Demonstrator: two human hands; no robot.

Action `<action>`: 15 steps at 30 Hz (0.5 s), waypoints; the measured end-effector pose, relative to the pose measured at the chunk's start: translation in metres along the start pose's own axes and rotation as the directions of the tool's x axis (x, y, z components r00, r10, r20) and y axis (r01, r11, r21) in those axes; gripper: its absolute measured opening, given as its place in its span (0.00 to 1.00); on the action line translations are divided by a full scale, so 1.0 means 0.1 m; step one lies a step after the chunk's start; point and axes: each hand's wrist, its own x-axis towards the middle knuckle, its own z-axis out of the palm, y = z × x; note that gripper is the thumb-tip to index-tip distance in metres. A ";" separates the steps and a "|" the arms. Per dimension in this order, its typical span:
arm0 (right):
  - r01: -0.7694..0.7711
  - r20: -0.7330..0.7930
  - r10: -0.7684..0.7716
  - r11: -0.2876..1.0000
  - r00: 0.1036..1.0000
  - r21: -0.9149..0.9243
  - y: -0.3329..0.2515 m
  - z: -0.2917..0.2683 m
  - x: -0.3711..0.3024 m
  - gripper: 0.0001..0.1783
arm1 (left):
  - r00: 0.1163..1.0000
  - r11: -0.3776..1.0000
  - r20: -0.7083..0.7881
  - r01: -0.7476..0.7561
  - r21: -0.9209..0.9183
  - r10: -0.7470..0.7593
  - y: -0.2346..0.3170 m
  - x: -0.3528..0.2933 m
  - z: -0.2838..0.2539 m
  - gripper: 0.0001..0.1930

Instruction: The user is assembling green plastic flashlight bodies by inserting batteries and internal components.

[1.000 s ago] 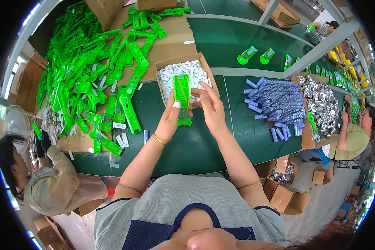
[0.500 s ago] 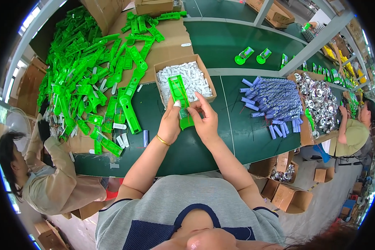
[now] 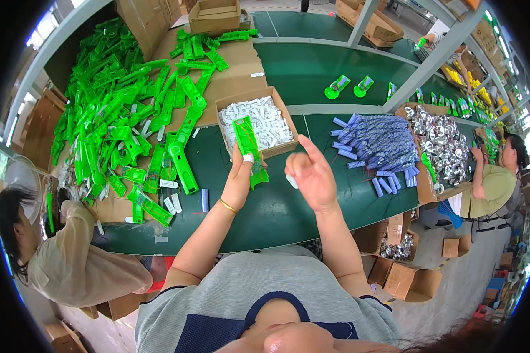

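Note:
My left hand (image 3: 237,187) grips a green plastic housing (image 3: 245,136), its hollow side facing up, with a thin red wire and a small board at its lower end. White covers the tip of my left thumb. Apart from the housing, to its right, is my right hand (image 3: 313,179). Its index finger points up while the other fingers curl in, and a small white plastic piece (image 3: 292,182) shows at the thumb side. An open cardboard box (image 3: 294,136) of similar white pieces stands just beyond my hands.
Green housings (image 3: 109,106) lie heaped at left on cardboard. Blue cylindrical cells (image 3: 374,141) are piled at right, beside a box of shiny silver cups (image 3: 441,141). One blue cell (image 3: 205,200) stands near the front edge. Co-workers sit at left and right. A metal post (image 3: 424,65) slants across the bench.
My right hand has left the housing and moved right, with a white piece now showing at its thumb. My left hand keeps the housing. The view has shifted slightly.

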 end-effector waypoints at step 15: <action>-0.008 -0.090 -0.374 0.215 0.923 -0.977 0.43 0.06 0.09 0.34 | 0.984 0.930 0.125 -0.159 0.331 0.124 -0.24 -0.02 0.09 0.34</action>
